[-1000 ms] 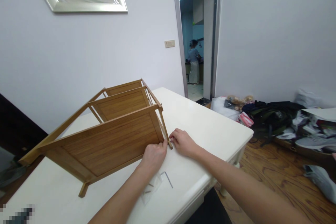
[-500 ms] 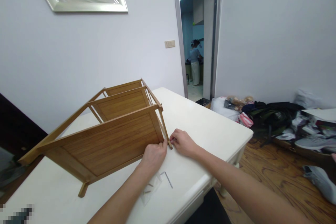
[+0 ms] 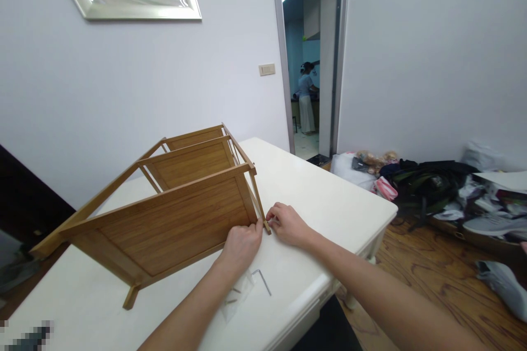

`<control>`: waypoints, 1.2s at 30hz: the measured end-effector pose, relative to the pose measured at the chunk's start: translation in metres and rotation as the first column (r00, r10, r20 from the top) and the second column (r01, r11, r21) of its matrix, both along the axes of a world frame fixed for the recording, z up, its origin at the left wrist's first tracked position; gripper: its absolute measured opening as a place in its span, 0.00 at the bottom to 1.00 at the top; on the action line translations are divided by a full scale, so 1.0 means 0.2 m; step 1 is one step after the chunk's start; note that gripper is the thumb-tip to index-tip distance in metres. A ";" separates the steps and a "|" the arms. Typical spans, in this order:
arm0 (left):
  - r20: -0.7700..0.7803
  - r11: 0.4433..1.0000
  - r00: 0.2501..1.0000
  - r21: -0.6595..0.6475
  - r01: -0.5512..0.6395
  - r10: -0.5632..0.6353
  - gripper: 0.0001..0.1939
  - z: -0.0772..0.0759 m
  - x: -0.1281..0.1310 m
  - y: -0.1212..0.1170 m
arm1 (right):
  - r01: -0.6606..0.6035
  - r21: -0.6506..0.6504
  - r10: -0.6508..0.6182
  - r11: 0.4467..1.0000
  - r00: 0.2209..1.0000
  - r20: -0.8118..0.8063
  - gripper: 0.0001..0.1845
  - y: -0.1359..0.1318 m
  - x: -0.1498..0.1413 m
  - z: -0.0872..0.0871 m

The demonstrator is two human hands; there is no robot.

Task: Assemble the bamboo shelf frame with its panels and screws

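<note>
A wooden shelf unit (image 3: 177,225) with slatted panels and narrow legs lies on its side on the white table (image 3: 329,192). At its lower right corner my left hand (image 3: 242,244) is closed on the edge of the nearest panel, its index finger against the leg. My right hand (image 3: 288,224) is pinched at the outer side of that leg, close to its end. Whatever lies between its fingertips is too small and hidden to make out. Just below my hands rest an L-shaped hex key (image 3: 263,282) and a clear plastic bag (image 3: 236,301) with screws in it.
On the wooden floor to the right are piled bags (image 3: 428,184) and a grey shoe (image 3: 502,285). Beyond the doorway (image 3: 307,142) a person (image 3: 305,96) stands at a counter. A framed picture (image 3: 140,11) hangs on the wall.
Both hands stay at the same corner of the shelf unit, with hardly any visible finger movement. The person beyond the doorway has shifted slightly.
</note>
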State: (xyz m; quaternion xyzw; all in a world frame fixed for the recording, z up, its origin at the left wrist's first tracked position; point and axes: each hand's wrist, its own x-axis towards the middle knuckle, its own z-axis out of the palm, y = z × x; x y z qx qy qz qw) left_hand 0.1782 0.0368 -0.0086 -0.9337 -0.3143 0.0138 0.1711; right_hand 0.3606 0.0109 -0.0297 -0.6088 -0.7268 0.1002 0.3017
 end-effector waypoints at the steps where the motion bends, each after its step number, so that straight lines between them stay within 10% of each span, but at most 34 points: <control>1: 0.000 1.000 1.000 0.000 0.000 0.000 0.19 0.00 0.00 0.00 | -0.002 -0.001 0.002 1.000 1.000 -0.002 0.11 0.00 0.00 0.00; 36: 0.001 1.000 1.000 0.006 0.008 -0.008 0.19 0.00 0.00 0.00 | -0.030 0.003 0.029 1.000 0.998 0.050 0.09 0.00 -0.01 0.01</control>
